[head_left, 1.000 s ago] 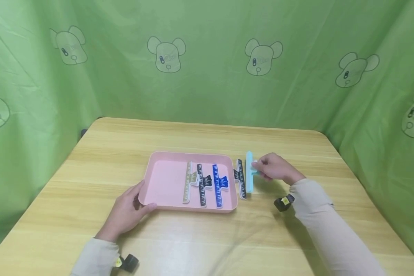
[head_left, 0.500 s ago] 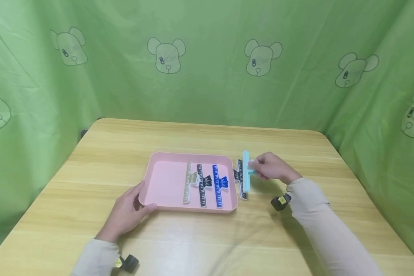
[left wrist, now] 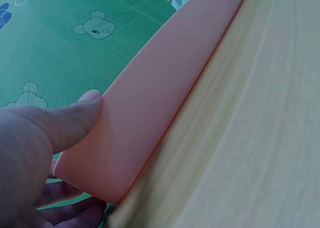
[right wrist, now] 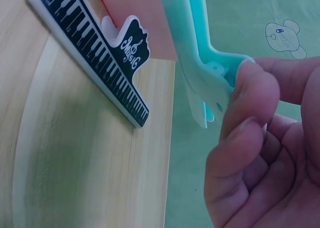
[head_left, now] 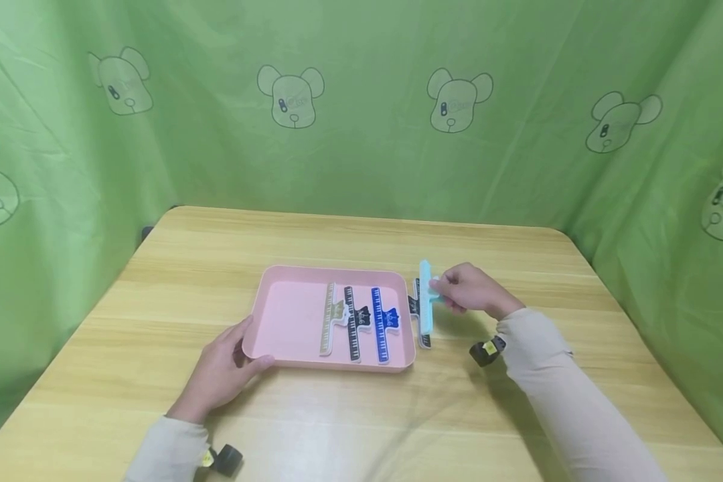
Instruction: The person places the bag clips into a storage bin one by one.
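My right hand point(head_left: 471, 288) pinches a turquoise clip point(head_left: 426, 298) by its handle, above the table at the tray's right end. The right wrist view shows the turquoise clip point(right wrist: 192, 43) between thumb and fingers. Under it, partly covered, a black clip point(head_left: 414, 306) with a piano-key pattern lies beside the tray; the right wrist view shows "Music" on this black clip point(right wrist: 95, 50). My left hand point(head_left: 219, 368) grips the near left corner of the pink tray point(head_left: 328, 365), thumb on the front wall. Inside lie a gold clip point(head_left: 328, 321), another black clip point(head_left: 352, 328) and a blue clip point(head_left: 381, 328).
The pink tray stands on a wood-grain table point(head_left: 313, 428). A green curtain point(head_left: 367, 167) with bear-head drawings surrounds the table's back and sides. Black wrist cameras point(head_left: 487, 350) hang by both sleeves.
My right hand has carried the turquoise clip a little to the left, from beside the outer black clip to above it. The left hand and tray stay in place.
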A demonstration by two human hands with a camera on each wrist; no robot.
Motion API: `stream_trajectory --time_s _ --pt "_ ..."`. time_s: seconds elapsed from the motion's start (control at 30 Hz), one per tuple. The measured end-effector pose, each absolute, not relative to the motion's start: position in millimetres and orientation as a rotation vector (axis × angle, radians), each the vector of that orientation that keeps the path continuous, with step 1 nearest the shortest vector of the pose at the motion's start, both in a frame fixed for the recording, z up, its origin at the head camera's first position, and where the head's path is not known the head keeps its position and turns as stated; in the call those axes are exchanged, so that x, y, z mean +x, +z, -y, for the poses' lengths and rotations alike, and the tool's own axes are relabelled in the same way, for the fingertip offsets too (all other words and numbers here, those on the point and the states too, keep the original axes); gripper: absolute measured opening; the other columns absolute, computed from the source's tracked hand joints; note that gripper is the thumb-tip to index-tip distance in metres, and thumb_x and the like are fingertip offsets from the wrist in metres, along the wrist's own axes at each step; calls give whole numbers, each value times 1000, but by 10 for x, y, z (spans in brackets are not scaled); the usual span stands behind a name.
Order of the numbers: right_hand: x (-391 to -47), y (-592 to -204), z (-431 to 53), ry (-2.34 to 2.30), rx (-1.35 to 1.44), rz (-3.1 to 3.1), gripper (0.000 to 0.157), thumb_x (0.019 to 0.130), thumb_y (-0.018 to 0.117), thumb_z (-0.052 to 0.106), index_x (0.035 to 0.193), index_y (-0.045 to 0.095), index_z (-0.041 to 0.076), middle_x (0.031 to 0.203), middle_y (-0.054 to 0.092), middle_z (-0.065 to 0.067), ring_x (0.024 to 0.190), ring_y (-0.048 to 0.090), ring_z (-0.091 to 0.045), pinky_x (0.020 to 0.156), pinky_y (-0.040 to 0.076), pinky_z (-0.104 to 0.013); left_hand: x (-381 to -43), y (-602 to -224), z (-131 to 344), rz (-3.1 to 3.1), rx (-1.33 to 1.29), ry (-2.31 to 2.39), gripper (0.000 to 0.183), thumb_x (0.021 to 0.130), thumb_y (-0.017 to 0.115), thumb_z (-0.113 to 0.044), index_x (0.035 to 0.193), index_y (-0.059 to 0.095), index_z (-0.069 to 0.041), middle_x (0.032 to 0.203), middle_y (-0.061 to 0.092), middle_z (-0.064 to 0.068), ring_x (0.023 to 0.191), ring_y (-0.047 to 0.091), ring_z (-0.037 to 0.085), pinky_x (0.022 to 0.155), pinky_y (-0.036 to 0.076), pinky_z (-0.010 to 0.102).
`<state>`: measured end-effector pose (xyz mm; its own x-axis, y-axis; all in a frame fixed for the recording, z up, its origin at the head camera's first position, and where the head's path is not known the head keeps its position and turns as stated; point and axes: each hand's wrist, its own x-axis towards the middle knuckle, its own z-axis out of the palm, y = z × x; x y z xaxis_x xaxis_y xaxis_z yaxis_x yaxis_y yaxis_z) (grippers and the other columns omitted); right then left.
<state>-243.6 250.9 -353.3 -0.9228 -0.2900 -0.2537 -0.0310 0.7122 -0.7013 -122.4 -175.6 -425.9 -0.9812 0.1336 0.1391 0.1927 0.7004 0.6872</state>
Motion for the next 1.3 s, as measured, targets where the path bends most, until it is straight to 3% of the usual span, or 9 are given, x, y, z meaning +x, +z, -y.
stream_trajectory --time_s 0.4,0.63,1.1,1.3 --pt "-2460 -3533 -2426 -1041 -263 -2588 37 99 55 31 73 57 5 64 59 -6 54 54 -18 56 50 -32 -1222 -4266 1760 2814 -287 -1147 86 84 74 -40 145 35 7 139 47 29 120 52 43 99 45 53" --pt "-2453 -3530 -2335 -1041 -275 -2566 36 99 55 28 77 59 0 65 59 -7 53 53 -17 55 49 -31 -1197 -4277 1765 2820 -280 -1139 86 84 74 -40 145 36 7 138 47 29 121 51 43 99 44 55" --pt "-2487 -3504 -2182 -1024 -302 -2581 36 99 55 29 72 58 6 67 60 -14 54 53 -20 58 49 -31 -1222 -4269 1764 2810 -291 -1137 85 84 75 -37 145 35 8 138 48 28 118 54 42 98 46 53" --pt "-2489 -3499 -2110 -1016 -293 -2571 35 99 55 29 73 58 6 65 59 -9 55 52 -19 60 49 -32 -1222 -4268 1763 2807 -294 -1148 86 84 75 -39 145 35 8 138 48 28 117 55 41 97 47 51"
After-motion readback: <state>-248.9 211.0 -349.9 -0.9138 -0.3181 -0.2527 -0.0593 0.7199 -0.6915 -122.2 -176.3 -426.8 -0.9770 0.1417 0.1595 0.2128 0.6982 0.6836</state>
